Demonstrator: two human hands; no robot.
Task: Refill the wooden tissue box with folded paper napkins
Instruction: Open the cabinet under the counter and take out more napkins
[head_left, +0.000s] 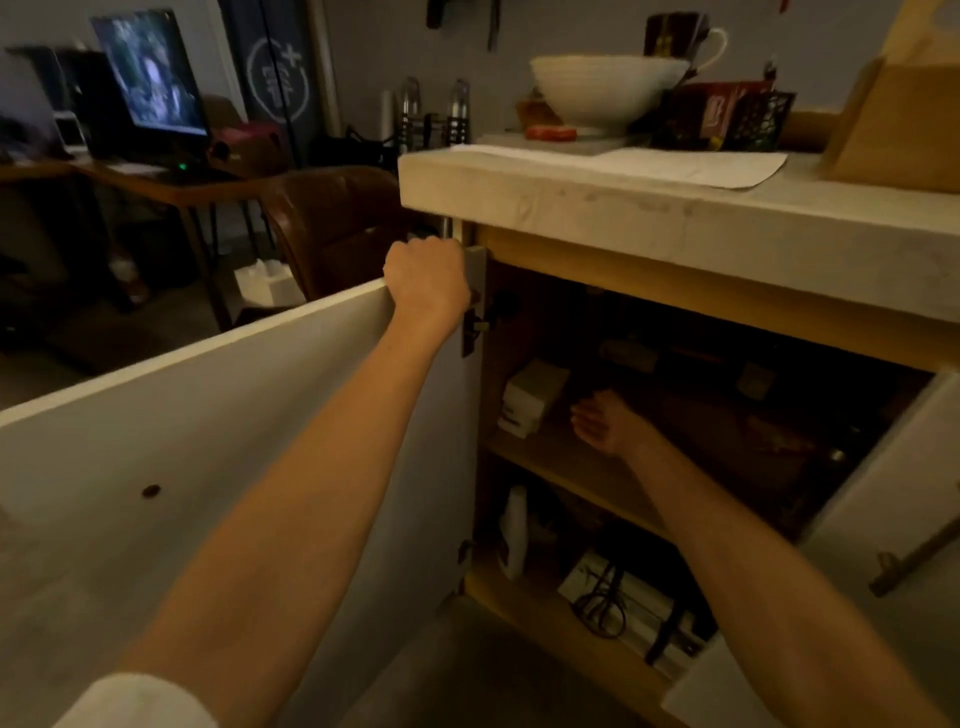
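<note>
Under the pale countertop (675, 218): left hand (428, 283) clenched on open grey cabinet door's (182, 415) top edge, right hand (605, 423) spread empty beside white carton (532, 397); light wooden tissue box (893, 124) above; dim shelf, likely fumbling; napkins unidentified.

From my feed this reads as a lived-in home — a dim room joining a kitchen corner to a desk area. A thick pale wooden countertop (623, 208) carries a wide white ceramic bowl (605, 88) and a white-handled mug (691, 41). Beneath it, an open wooden cupboard (571, 457) holds shelves of household clutter. Further back — a glowing flat screen (150, 73) on a brown wooden desk (156, 187), beside a brown leather chair (337, 218).
</note>
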